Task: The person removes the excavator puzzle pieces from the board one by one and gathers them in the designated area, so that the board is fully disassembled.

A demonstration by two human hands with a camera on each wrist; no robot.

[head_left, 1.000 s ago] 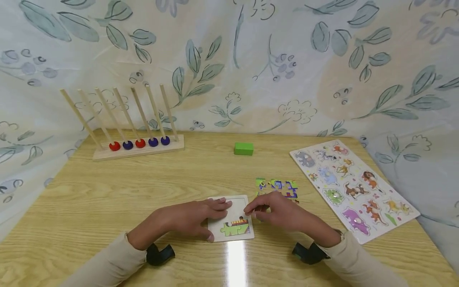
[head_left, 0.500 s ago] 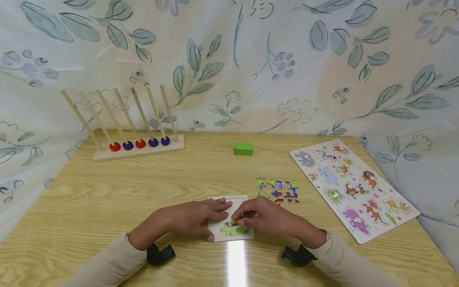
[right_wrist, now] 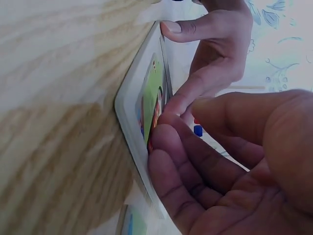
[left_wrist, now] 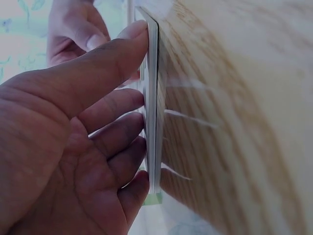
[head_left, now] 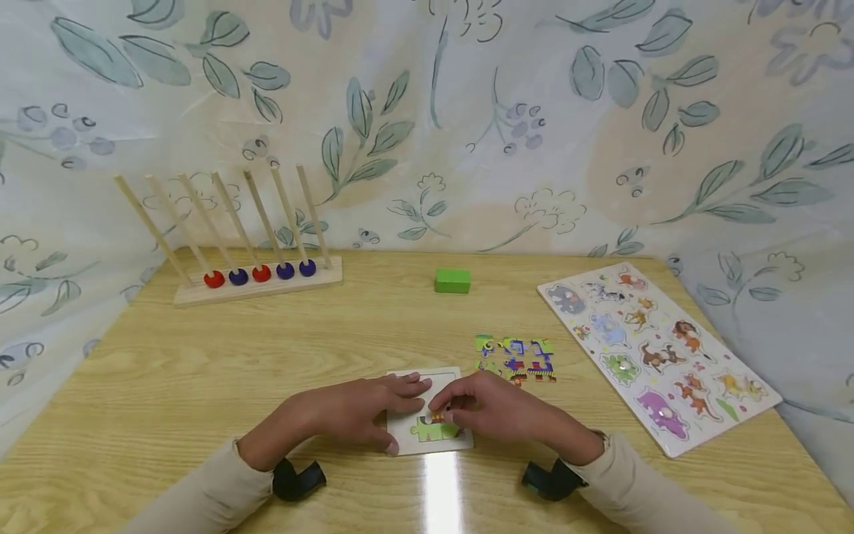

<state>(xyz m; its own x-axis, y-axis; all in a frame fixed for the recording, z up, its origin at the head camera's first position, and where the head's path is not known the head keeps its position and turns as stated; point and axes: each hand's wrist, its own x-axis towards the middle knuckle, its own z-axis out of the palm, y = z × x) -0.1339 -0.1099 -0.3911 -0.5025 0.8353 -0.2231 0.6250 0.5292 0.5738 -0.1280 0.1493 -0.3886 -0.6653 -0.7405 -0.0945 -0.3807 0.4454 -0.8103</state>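
Observation:
A small pale wooden puzzle board (head_left: 405, 426) lies on the table, with green jigsaw pieces (head_left: 430, 432) bearing a red and yellow stripe in its near right part. My left hand (head_left: 353, 408) rests on the board's left side, fingers spread over it, the thumb at the near left corner. Bent fingertips of my right hand (head_left: 497, 408) press on the pieces. They cover the right part of the picture. In the right wrist view, the right thumb stands off from the puzzle surface (right_wrist: 153, 93), and no loose piece shows between thumb and fingers.
Several loose jigsaw pieces (head_left: 510, 356) lie together just beyond the right hand. A green block (head_left: 452, 281) sits farther back. At the back left stands a peg rack (head_left: 267, 285) with red and blue beads. An animal peg puzzle (head_left: 634, 345) lies at the right.
The right hand has moved left from the board's right edge onto the pieces, then hardly shifted. The left hand has stayed in place. The head view has tilted slightly.

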